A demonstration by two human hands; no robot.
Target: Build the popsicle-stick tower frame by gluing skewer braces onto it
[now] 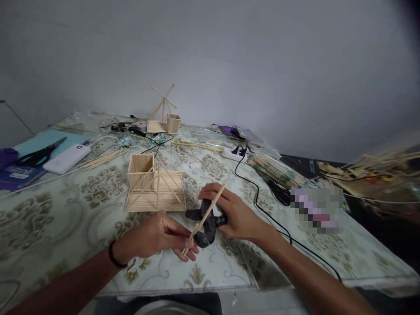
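Note:
My left hand [167, 236] pinches thin wooden sticks [210, 210] near their lower end; one long stick slants up to the right, with shorter pieces beside it. My right hand [229, 210] is wrapped round a black glue gun [206, 225], partly hidden by the long stick, its front end close to my left fingertips. Just beyond my hands stands a wooden stick model [170, 192]: a flat slatted base with an open square box [141, 170] at its left and slanted struts over it.
At the back stands a similar model [164, 124] with crossed blades. Scissors [42, 153], a white power bank [67, 158] and loose sticks [105, 158] lie left. A power strip [234, 154], stick bundles [275, 170] and a black cord [257, 197] are right.

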